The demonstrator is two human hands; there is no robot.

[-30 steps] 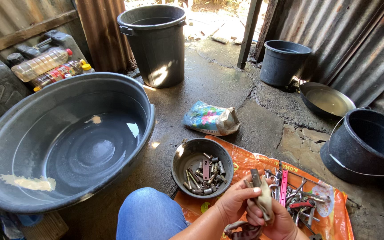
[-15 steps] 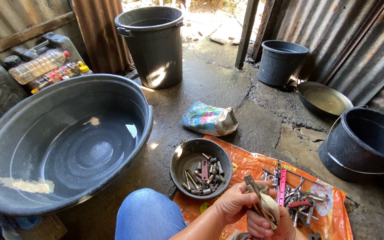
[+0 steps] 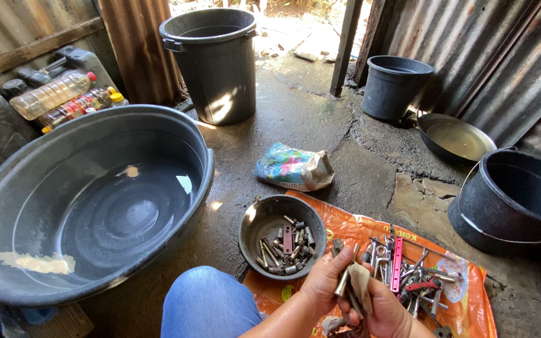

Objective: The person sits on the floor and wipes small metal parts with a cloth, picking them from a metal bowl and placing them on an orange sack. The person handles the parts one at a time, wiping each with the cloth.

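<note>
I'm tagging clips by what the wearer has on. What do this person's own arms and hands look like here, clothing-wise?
Both hands are bare: the left hand and the right hand show no gloves, and no rings or watch can be made out. The forearms entering from the bottom edge are uncovered, with no sleeve in view. The only clothing visible is blue denim over the knee beside the left arm.

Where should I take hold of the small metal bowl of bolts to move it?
Grip the small metal bowl by its rim on the far-left side, coming down from above. That stretch of rim is bare, while the bolts are heaped toward the near-right. The left hand and right hand crowd that near side, working a metal piece with a cloth. A thumb inside and fingers outside should hold it.
</note>
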